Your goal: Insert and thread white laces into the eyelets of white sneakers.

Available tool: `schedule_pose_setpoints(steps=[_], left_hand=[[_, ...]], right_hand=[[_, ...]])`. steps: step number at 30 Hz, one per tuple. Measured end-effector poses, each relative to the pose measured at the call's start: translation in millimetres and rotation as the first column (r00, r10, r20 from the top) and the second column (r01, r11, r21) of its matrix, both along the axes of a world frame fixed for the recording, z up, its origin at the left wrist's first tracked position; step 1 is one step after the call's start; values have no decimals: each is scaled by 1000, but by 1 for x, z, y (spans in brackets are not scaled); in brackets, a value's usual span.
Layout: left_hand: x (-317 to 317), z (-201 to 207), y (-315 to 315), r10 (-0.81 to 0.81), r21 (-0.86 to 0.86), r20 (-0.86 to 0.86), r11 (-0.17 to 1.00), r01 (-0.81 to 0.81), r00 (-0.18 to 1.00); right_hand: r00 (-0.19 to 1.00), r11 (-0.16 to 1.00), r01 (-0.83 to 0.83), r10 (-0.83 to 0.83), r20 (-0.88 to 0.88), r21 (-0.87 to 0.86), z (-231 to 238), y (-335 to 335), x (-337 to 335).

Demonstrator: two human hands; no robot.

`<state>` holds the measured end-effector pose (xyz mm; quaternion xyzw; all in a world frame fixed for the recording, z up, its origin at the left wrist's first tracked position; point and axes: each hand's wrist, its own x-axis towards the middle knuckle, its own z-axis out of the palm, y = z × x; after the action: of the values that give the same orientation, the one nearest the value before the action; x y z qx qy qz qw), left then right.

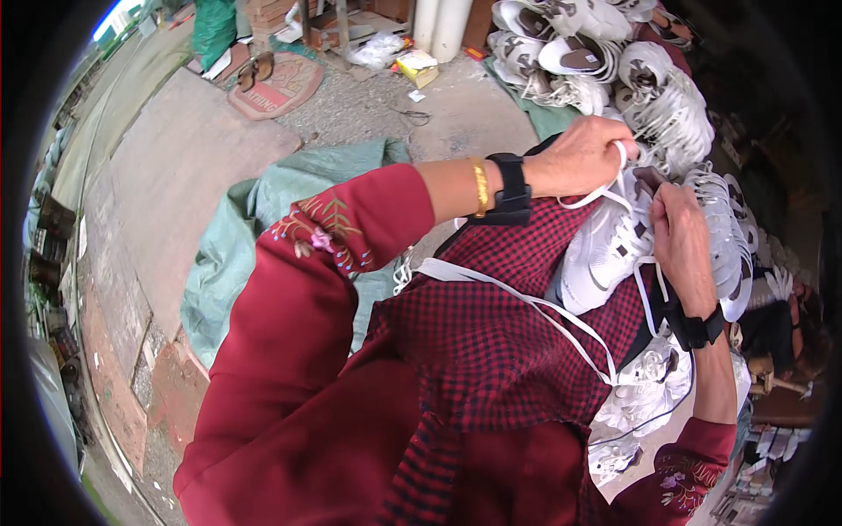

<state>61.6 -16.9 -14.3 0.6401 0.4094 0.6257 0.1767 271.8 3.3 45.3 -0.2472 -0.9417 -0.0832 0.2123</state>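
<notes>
Item under inspection: 1 white shoe (601, 256), resting on the checked apron (474, 359), beneath both hands. Left hand (581, 158): thumb and fingers pinched together on a white lace (624, 159), which forms a loop clear of the upper. Right hand (684, 237): fingers curled at the shoe near its opening; whether they grip anything cannot be told.

Progress, as judged: lacing is partly complete. The lace appears to run through part of the front; a loose strand (643, 289) hangs below the right hand, and no finished bow shows. Outstanding, by the same judgement: the remaining lacing and the free ends.

Beyond the hands, a heap of white shoes (667, 105) is present; its lacing state is not determinable.
</notes>
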Motion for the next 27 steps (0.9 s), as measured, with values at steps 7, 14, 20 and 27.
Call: schedule_pose_setpoints(steps=[7,14,20,27], left_hand=[[-15,-13,-3,-145,-158,70,975,155,987],[-14,-6,-10,-292,-233,-224,942,240,930],[-11,31,-9,-239,-250,-290,954,167,927],[50,37,2,-262,-151,-664,964,217,700]], right_hand=[[924,923,382,-382,-11,45,57,8,128],[830,828,557,-551,-83,65,20,27,210],[929,911,269,-331,-166,-311,-8,34,159],[998,767,17,-47,-30,-642,0,29,71]])
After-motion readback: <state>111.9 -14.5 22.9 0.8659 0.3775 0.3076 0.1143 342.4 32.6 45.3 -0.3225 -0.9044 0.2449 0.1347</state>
